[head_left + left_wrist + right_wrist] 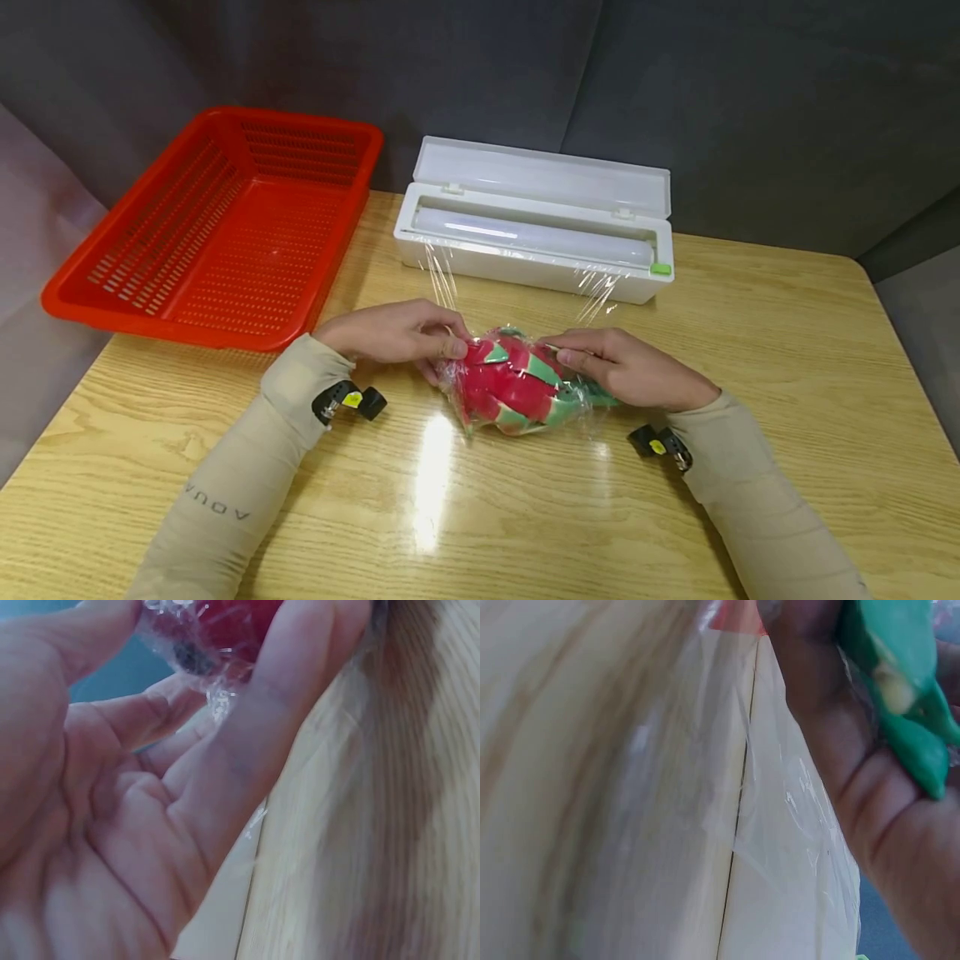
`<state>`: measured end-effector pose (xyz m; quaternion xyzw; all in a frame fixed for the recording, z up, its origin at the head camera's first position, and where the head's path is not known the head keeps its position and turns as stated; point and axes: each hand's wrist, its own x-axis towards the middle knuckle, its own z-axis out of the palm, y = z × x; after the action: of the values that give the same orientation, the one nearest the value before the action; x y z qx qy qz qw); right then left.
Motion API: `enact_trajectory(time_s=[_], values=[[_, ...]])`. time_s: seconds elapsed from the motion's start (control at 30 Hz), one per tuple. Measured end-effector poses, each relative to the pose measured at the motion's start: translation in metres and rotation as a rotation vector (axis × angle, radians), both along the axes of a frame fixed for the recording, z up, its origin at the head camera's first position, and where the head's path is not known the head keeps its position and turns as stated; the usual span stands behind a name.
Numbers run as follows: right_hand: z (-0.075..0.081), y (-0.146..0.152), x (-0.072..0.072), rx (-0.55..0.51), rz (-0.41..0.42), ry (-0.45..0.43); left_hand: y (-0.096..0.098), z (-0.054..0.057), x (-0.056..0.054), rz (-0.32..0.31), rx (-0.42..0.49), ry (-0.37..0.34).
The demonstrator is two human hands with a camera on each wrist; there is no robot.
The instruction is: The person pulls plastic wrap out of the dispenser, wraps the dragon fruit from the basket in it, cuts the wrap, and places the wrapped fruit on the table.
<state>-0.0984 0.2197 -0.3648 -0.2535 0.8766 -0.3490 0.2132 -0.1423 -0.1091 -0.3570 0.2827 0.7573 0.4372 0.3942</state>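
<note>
A red and green dragon fruit (513, 379), wrapped in clear cling film, lies over the table between both hands. My left hand (393, 333) grips its left end, thumb on top and fingers round the far side. In the left wrist view, crumpled film (220, 701) gathers at that end by the fingers. My right hand (630, 362) holds the other end, where the green leaf tips (907, 667) rest against the palm in the right wrist view. Film (596, 296) stretches from the fruit back to a white cling film dispenser (450, 254) with its lid raised.
An orange-red plastic basket (330, 287) with slotted sides stands at the back left of the wooden table (787, 358). A green slider (661, 269) sits on the dispenser's right front edge. Dark grey cloth (750, 125) hangs behind the table.
</note>
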Motion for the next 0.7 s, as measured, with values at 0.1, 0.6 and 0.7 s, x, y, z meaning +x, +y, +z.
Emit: enact_trajectory(time_s=[0.1,0.6,0.7], values=[[-0.0002,-0.0002,0.0004,0.003,-0.008,0.001,-0.0005,0.0001,-0.0004,0.001,-0.004,0.012],[0.0040,0.0007,0.0034,0.054,-0.052,0.020,-0.0019,0.0021,0.0000,-0.015,-0.109,0.206],[0.0046,0.0019,0.0037,0.067,-0.045,0.045,-0.0019,0.0025,0.0011,0.005,-0.132,0.227]])
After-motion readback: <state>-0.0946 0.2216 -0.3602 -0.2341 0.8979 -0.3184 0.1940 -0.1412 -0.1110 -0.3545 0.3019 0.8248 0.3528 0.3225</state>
